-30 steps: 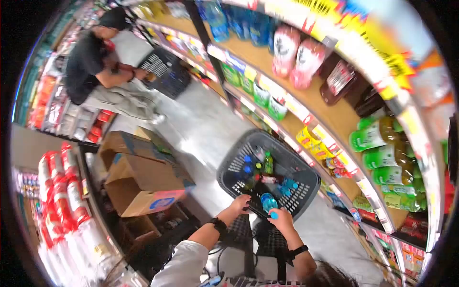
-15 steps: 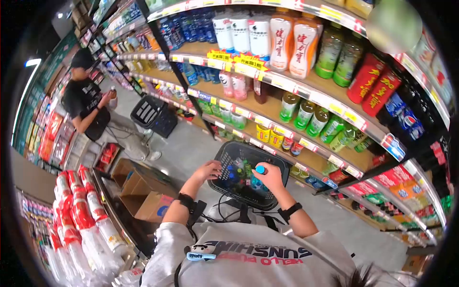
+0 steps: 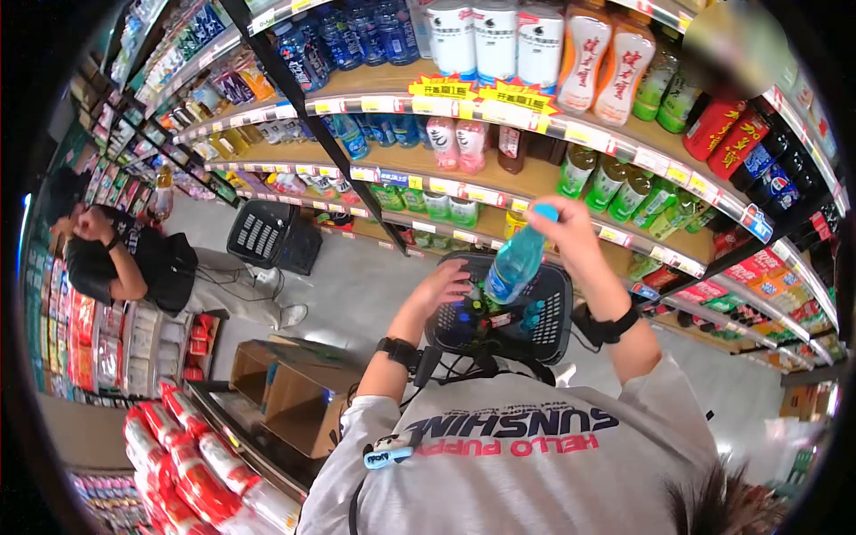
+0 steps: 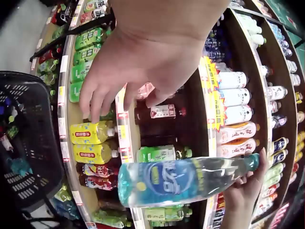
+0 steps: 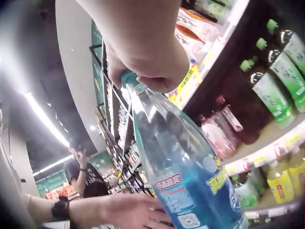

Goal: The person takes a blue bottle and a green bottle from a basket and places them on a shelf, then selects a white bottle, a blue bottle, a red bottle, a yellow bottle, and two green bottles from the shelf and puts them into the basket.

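Observation:
In the head view, my right hand (image 3: pixel 571 234) pinches a clear blue-tinted plastic drink bottle (image 3: pixel 517 265) by its blue cap. The bottle hangs tilted over the dark basket (image 3: pixel 546 344), its base toward my left hand (image 3: pixel 441 287). That hand has its fingers loosely extended beside the bottle and holds nothing. The left wrist view shows the bottle's blue label (image 4: pixel 171 182) and the fingers of the right hand (image 4: pixel 243 191) round the cap end. In the right wrist view, the left hand (image 5: pixel 131 210) reaches close behind the bottle's lower part.
Drink shelves (image 3: pixel 392 165) run along the front and right. Several bottles (image 3: pixel 464 312) lie in the basket. A person (image 3: pixel 134 254) stands at left near a second basket (image 3: pixel 267 234). Cardboard boxes (image 3: pixel 308 401) and red-and-white packages (image 3: pixel 192 455) are at lower left.
My right hand has lifted the bottle up out of the basket and tilted it. The left hand stays near the basket's left side. The person at left has raised an arm.

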`<state>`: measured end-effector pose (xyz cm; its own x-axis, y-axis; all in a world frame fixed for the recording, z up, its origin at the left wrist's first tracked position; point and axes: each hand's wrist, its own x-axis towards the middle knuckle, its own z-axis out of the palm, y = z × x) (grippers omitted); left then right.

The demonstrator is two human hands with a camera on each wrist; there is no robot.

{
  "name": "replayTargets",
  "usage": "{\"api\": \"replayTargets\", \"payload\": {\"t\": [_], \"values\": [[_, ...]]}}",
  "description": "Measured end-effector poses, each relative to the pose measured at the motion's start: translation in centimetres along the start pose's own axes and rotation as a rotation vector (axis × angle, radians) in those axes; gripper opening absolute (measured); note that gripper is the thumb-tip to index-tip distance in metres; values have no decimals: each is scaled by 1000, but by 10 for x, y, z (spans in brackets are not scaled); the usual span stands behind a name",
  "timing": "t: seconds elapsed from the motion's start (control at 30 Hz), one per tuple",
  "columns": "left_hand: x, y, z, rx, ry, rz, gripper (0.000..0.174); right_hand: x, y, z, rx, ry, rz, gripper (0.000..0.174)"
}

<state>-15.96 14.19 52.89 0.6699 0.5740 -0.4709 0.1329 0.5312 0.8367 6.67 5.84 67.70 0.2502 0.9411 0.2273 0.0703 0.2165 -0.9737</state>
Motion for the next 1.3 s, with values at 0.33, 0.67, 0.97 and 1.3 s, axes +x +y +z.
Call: {"api": "replayTargets", "payload": {"t": [0.33, 0.67, 0.97, 1.3], "values": [[-47, 114, -94, -51, -122, 257, 60, 101, -43, 135, 203, 30, 5, 20], [-22, 119, -155, 83, 314, 702, 71, 133, -17, 192, -98, -251, 477, 50], [43, 116, -247, 689, 551, 909, 89, 151, 59, 257, 270, -203, 283, 53], [89, 169, -243, 102, 244, 646, 73, 264, 167, 291, -264, -67, -123, 51]]}}
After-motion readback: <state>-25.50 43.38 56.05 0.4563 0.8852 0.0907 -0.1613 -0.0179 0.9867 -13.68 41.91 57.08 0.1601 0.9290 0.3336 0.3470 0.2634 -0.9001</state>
